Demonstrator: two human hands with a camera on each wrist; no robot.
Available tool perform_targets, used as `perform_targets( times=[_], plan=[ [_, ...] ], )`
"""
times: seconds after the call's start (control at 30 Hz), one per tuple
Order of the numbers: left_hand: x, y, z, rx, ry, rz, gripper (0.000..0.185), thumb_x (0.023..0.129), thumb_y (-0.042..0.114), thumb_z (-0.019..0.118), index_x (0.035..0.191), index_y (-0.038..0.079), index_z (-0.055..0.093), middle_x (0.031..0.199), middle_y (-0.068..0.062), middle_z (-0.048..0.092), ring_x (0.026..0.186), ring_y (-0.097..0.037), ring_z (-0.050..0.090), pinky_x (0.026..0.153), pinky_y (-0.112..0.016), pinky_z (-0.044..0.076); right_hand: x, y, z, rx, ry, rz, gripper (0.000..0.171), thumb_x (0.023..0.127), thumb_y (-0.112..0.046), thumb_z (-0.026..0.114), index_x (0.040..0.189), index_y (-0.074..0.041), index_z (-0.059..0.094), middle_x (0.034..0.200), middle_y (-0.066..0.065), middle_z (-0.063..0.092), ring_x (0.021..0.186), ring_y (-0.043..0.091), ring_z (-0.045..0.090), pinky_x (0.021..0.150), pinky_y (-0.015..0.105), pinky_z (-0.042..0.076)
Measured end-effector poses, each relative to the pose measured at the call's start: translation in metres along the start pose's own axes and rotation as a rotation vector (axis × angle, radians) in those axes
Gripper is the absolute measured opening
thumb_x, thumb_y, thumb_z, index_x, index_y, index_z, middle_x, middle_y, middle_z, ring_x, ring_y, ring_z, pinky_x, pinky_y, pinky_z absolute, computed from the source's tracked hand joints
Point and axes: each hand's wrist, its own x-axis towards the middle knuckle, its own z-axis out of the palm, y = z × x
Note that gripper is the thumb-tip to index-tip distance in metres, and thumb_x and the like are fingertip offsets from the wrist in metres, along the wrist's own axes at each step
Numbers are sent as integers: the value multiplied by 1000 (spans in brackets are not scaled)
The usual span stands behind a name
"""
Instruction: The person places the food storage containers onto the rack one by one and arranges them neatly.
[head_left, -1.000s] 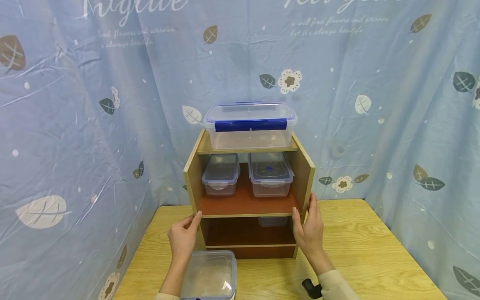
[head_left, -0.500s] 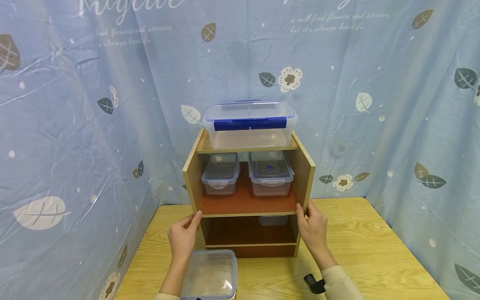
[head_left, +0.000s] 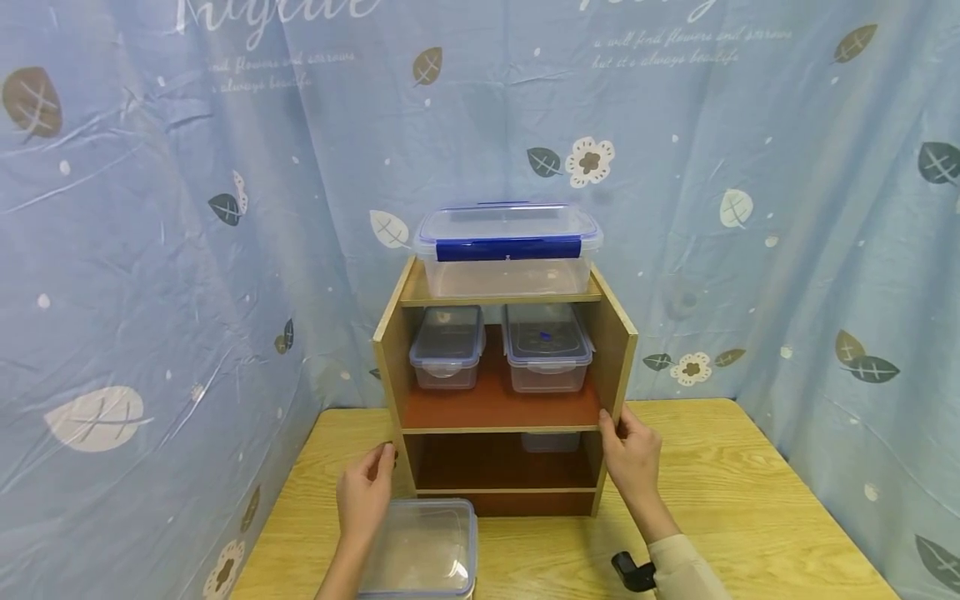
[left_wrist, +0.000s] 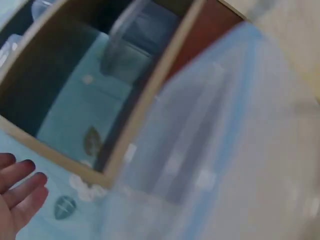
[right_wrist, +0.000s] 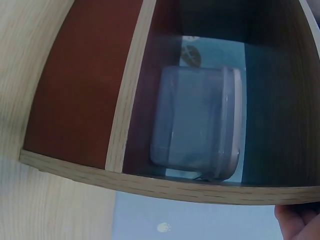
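Observation:
A wooden shelf unit [head_left: 501, 430] with red-brown boards stands on the table. My right hand [head_left: 634, 454] grips its right side panel at the middle board, thumb in front and fingers round the outside; in the right wrist view only part of that hand [right_wrist: 300, 224] shows, under the panel edge. My left hand [head_left: 365, 492] is off the left panel, just beside it, holding nothing; the left wrist view shows its fingers [left_wrist: 25, 187] loosely extended. Near that hand a lidded clear container [head_left: 423, 546] lies on the table in front of the unit.
A large clear box [head_left: 510, 275] with a blue clasp sits on top. Two lidded containers [head_left: 447, 375] [head_left: 547, 379] stand on the upper board, and another container [right_wrist: 195, 120] is inside the lower compartment. Patterned curtains [head_left: 480, 108] surround the wooden table [head_left: 720, 492].
My left hand has let go of the unit's left panel and dropped slightly. My right hand has closed from straight fingers onto the right panel. The view has shifted a little.

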Motion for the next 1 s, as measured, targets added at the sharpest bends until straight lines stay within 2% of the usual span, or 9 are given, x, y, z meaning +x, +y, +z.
perform_targets(
  times=[0.17, 0.3, 0.4, 0.47, 0.57, 0.67, 0.83, 0.93, 1.0],
  plan=[
    [-13, -20, -7, 163, -10, 59, 22, 94, 23, 64, 101, 7, 77, 89, -7, 77, 69, -24, 71, 62, -38, 54, 1, -2, -2, 3, -43, 38, 17, 87, -5, 67, 71, -7, 66, 59, 8, 66, 51, -5, 45, 47, 14, 36],
    [-17, -35, -16, 308, -109, 35, 19, 91, 23, 67, 101, 10, 77, 88, -9, 77, 43, -13, 50, 44, -31, 40, 1, -3, -3, 12, -81, 58, 11, 88, -8, 67, 78, -5, 70, 67, 10, 72, 56, -8, 51, 50, 13, 40],
    [-20, -44, -21, 332, -221, -4, 19, 91, 21, 68, 101, 9, 77, 82, -10, 75, 37, -8, 34, 37, -26, 31, 1, -3, -3, 9, -87, 71, 9, 88, -8, 67, 81, -4, 72, 70, 11, 73, 57, -8, 52, 50, 13, 40],
    [-21, -48, -23, 326, -265, 7, 17, 90, 19, 69, 100, 8, 77, 87, -10, 76, 41, -11, 46, 41, -28, 39, 1, -3, -4, 4, -85, 76, 9, 88, -8, 67, 81, -4, 72, 70, 11, 73, 56, -7, 51, 50, 13, 40],
    [-23, -53, -24, 321, -294, 82, 14, 88, 14, 70, 97, 7, 77, 91, -11, 76, 68, -23, 70, 61, -40, 54, 1, -3, -6, -2, -84, 83, 9, 88, -8, 67, 82, -5, 72, 71, 11, 73, 57, -6, 51, 51, 13, 40],
    [-25, -59, -27, 340, -305, 183, 12, 86, 7, 70, 96, 6, 77, 99, -9, 76, 94, -31, 71, 81, -48, 54, 0, -1, -5, -4, -89, 89, 9, 89, -9, 67, 82, -5, 72, 72, 12, 74, 58, -6, 52, 51, 13, 41],
    [-29, -68, -35, 391, -314, 289, 20, 82, -3, 70, 96, 9, 76, 95, -3, 75, 89, -27, 67, 80, -45, 52, -1, -1, -6, -20, -88, 91, 13, 89, -9, 67, 76, -6, 69, 67, 9, 71, 55, -2, 50, 50, 15, 39],
    [-31, -72, -41, 391, -326, 260, 18, 83, 0, 70, 96, 10, 77, 93, -2, 75, 88, -26, 66, 79, -43, 52, 0, -2, -6, -23, -89, 77, 13, 89, -9, 66, 77, -6, 69, 64, 9, 69, 54, -1, 46, 48, 16, 36],
    [-32, -74, -45, 380, -353, 188, 14, 86, 5, 70, 96, 10, 77, 93, -2, 75, 87, -25, 67, 78, -41, 53, 1, -3, -7, -23, -90, 66, 12, 89, -9, 66, 78, -6, 70, 64, 9, 70, 53, -2, 45, 47, 16, 36]
  ],
)
